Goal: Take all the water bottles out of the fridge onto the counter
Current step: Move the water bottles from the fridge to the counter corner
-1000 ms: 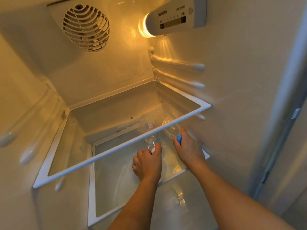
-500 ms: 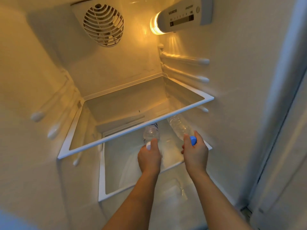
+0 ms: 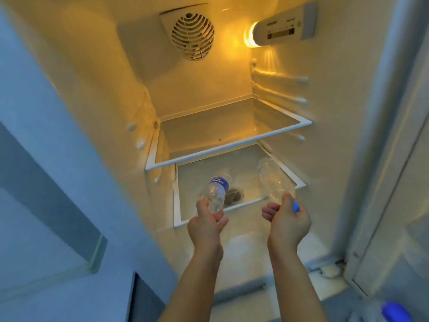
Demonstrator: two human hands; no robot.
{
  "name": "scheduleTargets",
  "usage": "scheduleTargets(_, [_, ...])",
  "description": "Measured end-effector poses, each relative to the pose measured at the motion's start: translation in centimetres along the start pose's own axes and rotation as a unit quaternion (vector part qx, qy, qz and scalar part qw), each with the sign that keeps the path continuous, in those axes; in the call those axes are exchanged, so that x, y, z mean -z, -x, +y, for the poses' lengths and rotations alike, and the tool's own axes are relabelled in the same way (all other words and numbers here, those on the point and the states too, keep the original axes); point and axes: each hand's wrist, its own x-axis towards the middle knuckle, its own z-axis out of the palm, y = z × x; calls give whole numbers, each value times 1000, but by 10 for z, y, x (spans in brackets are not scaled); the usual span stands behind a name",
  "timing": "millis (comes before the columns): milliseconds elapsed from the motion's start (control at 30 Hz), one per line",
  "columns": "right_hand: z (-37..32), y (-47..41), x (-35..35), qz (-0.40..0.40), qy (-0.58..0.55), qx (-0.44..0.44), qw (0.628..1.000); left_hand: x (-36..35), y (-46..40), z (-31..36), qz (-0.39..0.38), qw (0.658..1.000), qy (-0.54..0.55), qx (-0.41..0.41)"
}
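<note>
The labelled bottle (image 3: pixel 217 190) and the clear bottle (image 3: pixel 272 182) are held above the lower shelf (image 3: pixel 185 220) front edge, cap ends gripped by the left hand (image 3: pixel 206 223) and right hand (image 3: pixel 287 219). Neither is on the table; no other bottles are identifiable.

Clear bottle (image 3: pixel 214 194), blue label; clear bottle (image 3: pixel 272 182), blue cap (image 3: pixel 296 206).

A round fan grille (image 3: pixel 193 36) sits high on the back wall, with a lit lamp (image 3: pixel 251 37) and control panel (image 3: pixel 282 29) to its right. A blurred blue thing (image 3: pixel 396 312) shows at bottom right.
</note>
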Motion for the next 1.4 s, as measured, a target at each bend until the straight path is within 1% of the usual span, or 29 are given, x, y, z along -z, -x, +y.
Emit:
scheduleTargets(100, [-13,31,17,-21,34,22,999,29,23,6,17,999,-15,-24])
scheduleTargets(200, [-29,61,33,-50,74,54,995,64,49,14,36,988,-107,-102])
scheduleTargets(300, [-45,91,53,-78,142,91,982,102,77,23,27,971,-170,-169])
scheduleTargets(400, [-58,122,75,-106,201,138,964,135,101,35,23,934,-272,-229])
scheduleTargets(500, [-67,138,91,-137,279,166,936,158,126,43,8,900,-368,-232])
scheduleTargets(567, [-71,145,99,-160,349,193,903,173,144,41,8,870,-439,-223])
scheduleTargets(633, [-77,158,108,-203,412,220,861,192,167,33,18,844,-491,-213])
scheduleTargets(733, [-80,176,116,-285,480,224,799,219,189,24,20,817,-543,-192])
scheduleTargets(800, [-80,191,119,-351,519,214,749,237,205,19,44,806,-563,-178])
scheduleTargets(900, [-79,210,121,-427,546,211,689,253,224,11,87,799,-567,-180])
scheduleTargets(933, [-79,216,120,-453,549,214,669,258,232,9,110,803,-558,-175])
scheduleTargets(1100, [-73,237,128,-528,547,227,609,278,264,-4,184,822,-519,-145])
scheduleTargets(1200, [-60,249,143,-576,545,237,561,299,290,-25,239,829,-495,-103])
scheduleTargets(1267, [-49,260,154,-605,547,242,525,316,310,-43,272,824,-491,-78])
scheduleTargets(1300, [-46,265,158,-613,547,245,515,322,319,-48,279,821,-492,-72])
scheduleTargets(1367, [-35,280,170,-638,547,239,487,340,342,-63,303,815,-491,-49])
scheduleTargets(1400, [-29,291,177,-658,545,231,466,351,355,-70,318,812,-488,-36])
